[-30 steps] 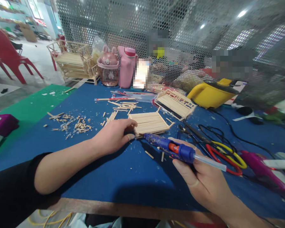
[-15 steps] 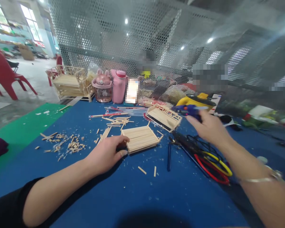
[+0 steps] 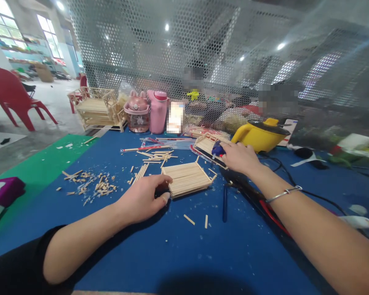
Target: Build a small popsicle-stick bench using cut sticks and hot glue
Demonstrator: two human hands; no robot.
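Observation:
My left hand [image 3: 147, 198] grips the left edge of a small panel of wooden sticks [image 3: 189, 178] lying on the blue table, thumb at its near corner and fingers on top. My right hand [image 3: 240, 157] is wrapped round a blue glue gun [image 3: 217, 149], its pale nozzle pointing down and left, above the panel's far right side. Behind the gun lies a second stick frame with a railing [image 3: 203, 142], partly covered by the gun and hand. Loose sticks [image 3: 140, 174] lie beyond my left hand. Two short stick pieces [image 3: 189, 219] rest in front of the panel.
Stick offcuts [image 3: 103, 184] are scattered at left. A dark blue rod [image 3: 224, 203] and red-handled pliers [image 3: 273, 215], partly under my right arm, lie at right. A yellow pot [image 3: 256, 137], a pink bottle [image 3: 158, 112] and a larger stick model [image 3: 98, 108] stand along the mesh screen.
My right hand has brought the glue gun left and down, from near the yellow pot to beside the stick panel. My left hand keeps its hold; the view has shifted slightly.

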